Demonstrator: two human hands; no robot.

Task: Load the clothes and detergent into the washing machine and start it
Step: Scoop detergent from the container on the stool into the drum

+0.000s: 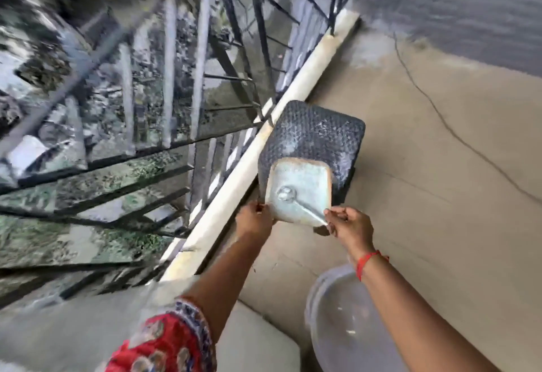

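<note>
A square container (305,179) of pale detergent powder rests on a dark textured stool (316,134) beside the balcony ledge. My left hand (253,219) grips the container's near left edge. My right hand (349,225) pinches the handle of a metal spoon (296,200) whose bowl lies in the powder. A red thread circles my right wrist. At the bottom right a round clear lid (337,321) shows under my right forearm; it looks like the washing machine's lid, but the machine body is out of sight. No clothes are visible.
A pale stone ledge (293,90) with a black metal railing (202,57) runs diagonally on the left, with a drop beyond it. Bare concrete floor (440,166) with a thin crack spreads to the right. A grey wall (469,4) stands at the top right.
</note>
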